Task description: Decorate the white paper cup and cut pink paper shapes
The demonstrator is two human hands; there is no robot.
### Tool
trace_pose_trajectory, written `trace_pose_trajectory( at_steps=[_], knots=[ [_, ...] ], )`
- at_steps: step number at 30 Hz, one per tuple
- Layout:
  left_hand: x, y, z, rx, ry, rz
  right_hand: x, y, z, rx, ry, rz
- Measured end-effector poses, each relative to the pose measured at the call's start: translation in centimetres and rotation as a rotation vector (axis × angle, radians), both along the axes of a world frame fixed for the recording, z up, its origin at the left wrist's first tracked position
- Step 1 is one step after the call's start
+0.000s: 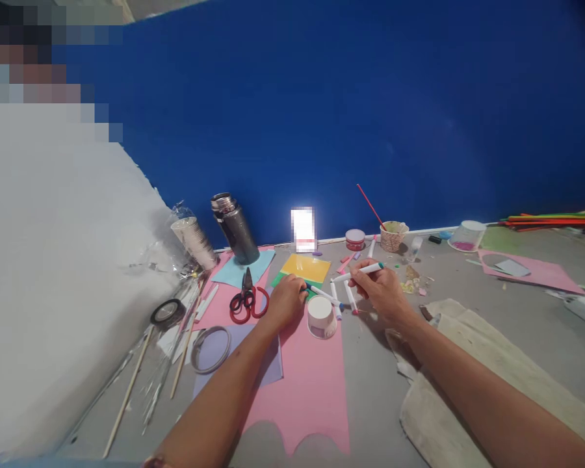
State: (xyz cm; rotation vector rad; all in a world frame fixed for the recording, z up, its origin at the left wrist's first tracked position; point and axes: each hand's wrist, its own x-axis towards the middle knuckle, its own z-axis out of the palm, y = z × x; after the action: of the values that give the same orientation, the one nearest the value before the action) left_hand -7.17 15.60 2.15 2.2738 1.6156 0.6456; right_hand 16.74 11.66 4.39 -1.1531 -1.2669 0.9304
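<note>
My right hand [377,289] is closed around a white marker [358,272] with a teal end, its narrow tip pointing left. My left hand [288,302] is bent with its fingers together over green and yellow sheets [306,266], by the dark end of another white marker [325,296]. Whatever its fingertips hold is hard to make out. Just right of that hand, an upside-down white paper cup [320,316] stands on a pink sheet [316,383]. More markers [351,299] lie between the cup and my right hand.
Red-handled scissors [247,302], a tape roll [210,350] and a black tape roll [168,314] lie left. Behind stand a dark flask [236,231] and stacked cups [194,244]. A patterned cup [392,237] holds a red stick. Beige cloth [497,377] lies under my right forearm. A person is at left.
</note>
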Motion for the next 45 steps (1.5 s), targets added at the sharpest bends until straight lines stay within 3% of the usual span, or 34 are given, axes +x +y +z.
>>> trace_pose_trajectory(
  at_steps=[4, 7, 13, 18, 28, 37, 45],
  knots=[
    [0.0, 0.0, -0.3, -0.001, -0.098, 0.045, 0.1, 0.1, -0.2, -0.014, 0.047, 0.013],
    [-0.8, 0.0, 0.8, -0.035, -0.214, 0.057, -0.1, -0.1, 0.0, -0.019, 0.159, 0.031],
    [-0.6, -1.0, 3.5, -0.244, -0.789, -0.166, -0.7, -0.7, 0.7, -0.037, 0.394, 0.1],
    [0.5, -2.3, 4.2, -0.26, -0.904, -0.19, -1.0, -1.1, 1.2, -0.024, 0.408, 0.122],
    [0.9, -2.7, 4.3, -0.229, -0.922, -0.152, -1.0, -1.1, 1.0, -0.051, 0.456, 0.097],
    [1.5, -3.7, 4.9, -0.25, -0.896, -0.185, -1.3, -1.3, 0.6, -0.122, 0.515, 0.164],
    [1.8, -4.4, 5.1, -0.156, -0.839, -0.162, -2.7, -2.1, 0.2, -0.074, 0.497, 0.153]
  ],
)
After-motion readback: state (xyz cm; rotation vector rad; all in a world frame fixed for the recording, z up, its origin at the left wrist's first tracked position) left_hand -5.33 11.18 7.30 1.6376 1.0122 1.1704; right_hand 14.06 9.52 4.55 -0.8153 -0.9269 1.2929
